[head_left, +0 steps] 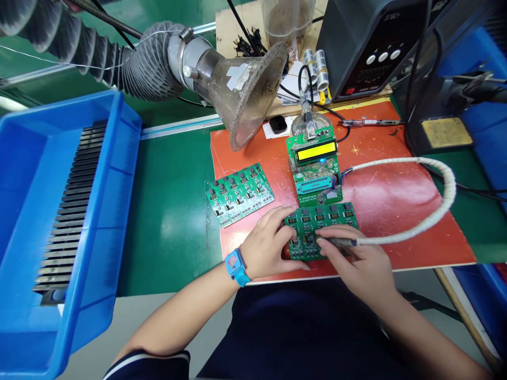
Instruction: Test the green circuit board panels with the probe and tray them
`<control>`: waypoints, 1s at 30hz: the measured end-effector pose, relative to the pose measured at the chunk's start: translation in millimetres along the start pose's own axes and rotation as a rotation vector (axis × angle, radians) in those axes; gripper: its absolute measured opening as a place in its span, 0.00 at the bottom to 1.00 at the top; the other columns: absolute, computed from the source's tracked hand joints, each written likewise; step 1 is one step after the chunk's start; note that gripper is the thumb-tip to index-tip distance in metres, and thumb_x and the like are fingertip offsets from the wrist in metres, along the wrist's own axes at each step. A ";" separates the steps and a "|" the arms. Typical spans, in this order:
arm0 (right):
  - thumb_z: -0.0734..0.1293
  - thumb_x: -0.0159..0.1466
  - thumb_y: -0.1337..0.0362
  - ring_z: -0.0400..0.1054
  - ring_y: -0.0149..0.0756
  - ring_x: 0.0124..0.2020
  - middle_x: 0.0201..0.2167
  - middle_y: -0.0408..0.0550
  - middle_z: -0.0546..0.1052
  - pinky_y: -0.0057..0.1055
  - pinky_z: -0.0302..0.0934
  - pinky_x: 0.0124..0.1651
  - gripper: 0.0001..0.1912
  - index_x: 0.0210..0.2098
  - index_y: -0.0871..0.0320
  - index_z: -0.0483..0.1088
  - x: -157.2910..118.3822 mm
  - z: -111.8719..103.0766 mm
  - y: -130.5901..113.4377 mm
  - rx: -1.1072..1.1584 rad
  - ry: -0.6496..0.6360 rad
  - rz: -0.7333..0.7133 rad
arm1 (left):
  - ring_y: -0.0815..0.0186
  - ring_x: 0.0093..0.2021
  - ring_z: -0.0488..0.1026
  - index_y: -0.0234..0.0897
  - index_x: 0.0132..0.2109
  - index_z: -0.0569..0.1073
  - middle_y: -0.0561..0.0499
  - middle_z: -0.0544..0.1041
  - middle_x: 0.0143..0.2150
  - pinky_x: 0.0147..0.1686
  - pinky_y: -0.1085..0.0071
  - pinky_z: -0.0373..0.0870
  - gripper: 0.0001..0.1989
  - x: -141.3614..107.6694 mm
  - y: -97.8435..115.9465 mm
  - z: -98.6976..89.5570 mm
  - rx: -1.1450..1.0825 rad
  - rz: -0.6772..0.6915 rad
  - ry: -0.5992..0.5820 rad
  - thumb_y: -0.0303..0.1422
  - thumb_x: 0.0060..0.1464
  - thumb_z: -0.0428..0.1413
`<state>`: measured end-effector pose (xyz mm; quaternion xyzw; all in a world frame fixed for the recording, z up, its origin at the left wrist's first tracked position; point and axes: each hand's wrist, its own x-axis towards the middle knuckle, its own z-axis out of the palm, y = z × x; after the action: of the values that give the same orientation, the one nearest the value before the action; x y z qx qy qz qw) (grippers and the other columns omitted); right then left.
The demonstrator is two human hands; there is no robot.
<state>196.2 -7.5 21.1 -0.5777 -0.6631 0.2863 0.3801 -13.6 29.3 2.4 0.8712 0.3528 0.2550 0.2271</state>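
A green circuit board panel (320, 215) with several small digit displays lies in front of me on the orange-red mat. My left hand (269, 243), wearing a blue wrist strap, grips the panel's left end, fingers at the upper edge and thumb at the lower. My right hand (360, 258) pinches a dark probe (341, 241), its tip against the panel's middle; the exact contact spot is hidden by my fingers. A white-wrapped cable (447, 195) loops from the probe to a programmer board (317, 169) with a lit yellow screen. To the left lies a second panel (241, 195).
A blue bin (122, 211) with a black slotted rack (75, 206) stands at left. A fume extractor hood (253, 95) hangs over the mat (415, 221). Behind are a dark soldering station (364, 53), a soldering iron (372, 122) and a yellow sponge (447, 132).
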 end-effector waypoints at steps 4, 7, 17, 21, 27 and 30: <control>0.67 0.65 0.63 0.76 0.37 0.35 0.37 0.49 0.79 0.35 0.74 0.36 0.04 0.39 0.54 0.74 -1.0 0.1 1.2 0.013 -0.008 0.011 | 0.46 0.62 0.64 0.37 0.40 0.68 0.32 0.65 0.61 0.58 0.45 0.66 0.26 0.3 0.0 -0.1 -0.004 0.005 0.008 0.51 0.46 0.65; 0.67 0.65 0.64 0.76 0.37 0.34 0.38 0.49 0.79 0.35 0.74 0.35 0.05 0.39 0.54 0.74 -1.9 0.8 1.9 0.026 -0.009 0.019 | 0.46 0.62 0.64 0.35 0.40 0.68 0.31 0.66 0.61 0.59 0.46 0.66 0.26 0.8 0.4 -0.3 -0.002 0.010 0.016 0.51 0.45 0.65; 0.67 0.64 0.64 0.76 0.37 0.34 0.37 0.48 0.78 0.35 0.74 0.36 0.04 0.39 0.54 0.74 -0.8 0.0 -0.1 0.032 -0.006 0.014 | 0.47 0.62 0.65 0.36 0.39 0.68 0.32 0.67 0.60 0.58 0.48 0.68 0.26 1.7 1.0 -0.8 0.030 0.023 0.032 0.53 0.46 0.64; 0.67 0.64 0.65 0.76 0.37 0.36 0.37 0.48 0.78 0.35 0.74 0.38 0.04 0.39 0.55 0.74 -1.1 0.4 0.3 0.034 -0.002 0.006 | 0.47 0.62 0.65 0.35 0.39 0.68 0.32 0.67 0.60 0.58 0.47 0.67 0.26 1.2 1.0 -0.5 0.026 0.026 0.031 0.52 0.46 0.64; 0.68 0.64 0.66 0.75 0.37 0.37 0.38 0.48 0.78 0.35 0.74 0.39 0.04 0.39 0.56 0.74 -2.3 1.7 2.4 0.035 0.005 -0.017 | 0.47 0.62 0.64 0.36 0.39 0.68 0.32 0.66 0.60 0.58 0.47 0.67 0.25 1.2 1.2 -0.3 0.021 0.023 0.033 0.51 0.46 0.64; 0.68 0.64 0.67 0.75 0.37 0.38 0.37 0.48 0.78 0.35 0.74 0.39 0.04 0.39 0.56 0.74 -1.9 1.9 2.6 0.029 0.008 -0.037 | 0.47 0.61 0.65 0.36 0.39 0.68 0.32 0.66 0.60 0.58 0.47 0.68 0.26 1.5 1.3 -0.5 0.030 0.028 0.037 0.52 0.47 0.64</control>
<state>196.2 -8.8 17.6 -0.5608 -0.6681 0.2866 0.3963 -12.3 29.6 4.0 0.8745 0.3487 0.2687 0.2038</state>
